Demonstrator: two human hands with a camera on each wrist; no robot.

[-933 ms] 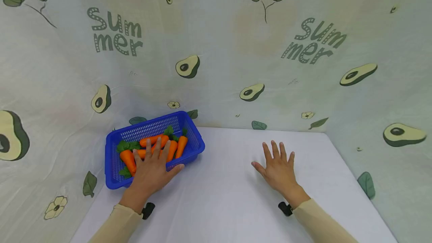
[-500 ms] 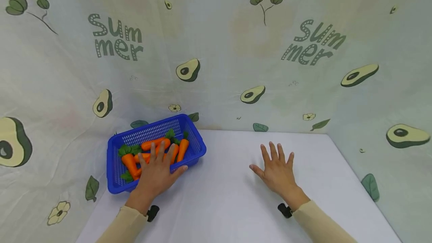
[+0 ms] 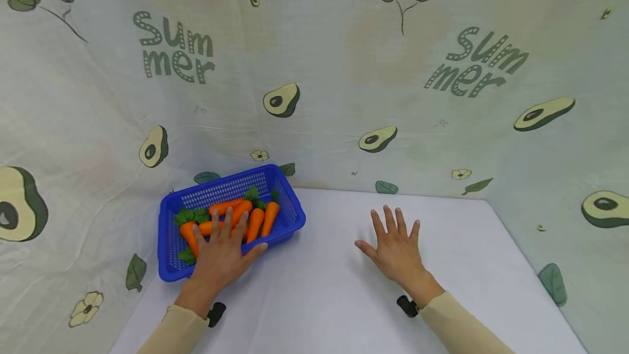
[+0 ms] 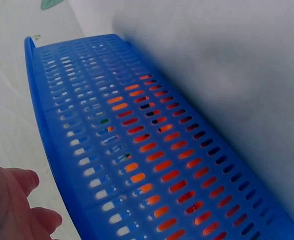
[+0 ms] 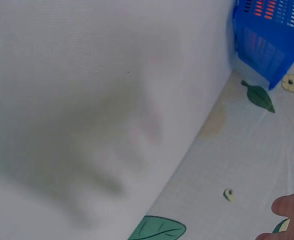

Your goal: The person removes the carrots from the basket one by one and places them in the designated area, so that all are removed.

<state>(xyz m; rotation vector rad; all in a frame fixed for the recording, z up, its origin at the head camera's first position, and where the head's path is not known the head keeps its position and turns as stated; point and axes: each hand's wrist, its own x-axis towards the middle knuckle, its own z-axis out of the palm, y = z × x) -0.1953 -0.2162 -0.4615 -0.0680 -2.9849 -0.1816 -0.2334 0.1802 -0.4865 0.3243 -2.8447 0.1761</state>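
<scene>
In the head view a blue plastic basket (image 3: pixel 167 236) with slotted walls stands at the back left of the white table. Several orange carrots (image 3: pixel 269 218) with green leafy tops lie inside it. My left hand (image 3: pixel 221 255), palm down with fingers spread, overlaps the basket's near side and hides part of the carrots. From the left wrist, the basket's side wall (image 4: pixel 61 155) fills the middle, and the left fingers (image 4: pixel 21 180) show at the left edge, apart from the wall. My right hand (image 3: pixel 395 253) is spread over the table's right half, holding nothing, with its shadow below.
The white tabletop (image 3: pixel 324 288) reaches back to a printed cloth (image 3: pixel 314 59) with avocados and "summer" lettering, which hangs behind and along both sides. A small black device (image 3: pixel 216 314) is worn at the left wrist, another (image 3: pixel 407 306) at the right.
Both hands have drifted slightly left, still spread. The head view has shifted a little, and the basket and carrots keep their arrangement.
</scene>
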